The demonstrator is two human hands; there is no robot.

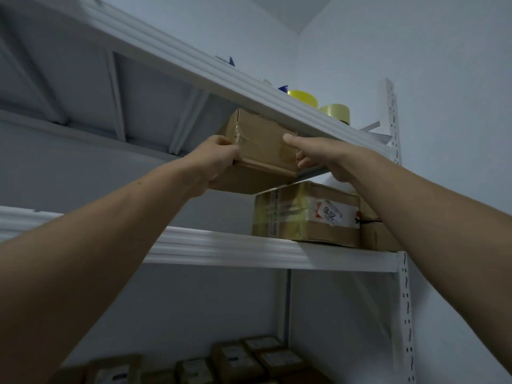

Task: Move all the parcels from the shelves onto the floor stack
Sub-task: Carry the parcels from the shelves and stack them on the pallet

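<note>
Two hands, one parcel (263, 153), frame centre: left hand (219, 159) grips left end, right hand (327, 159) grips right end; long axis runs left-right between them, neither nearer.

1. View: one head-worn wide-angle camera, close in front of the white shelf rack (405, 300).
2. Facing: forward and tilted upward. The underside of the top shelf (83, 87) fills the upper left.
3. Height: the middle shelf (249, 246) crosses mid-frame. The tops of the lower parcels (235, 358) show at the bottom edge.
4. Range: near. The cardboard parcel (260, 151) sits at centre.
</note>
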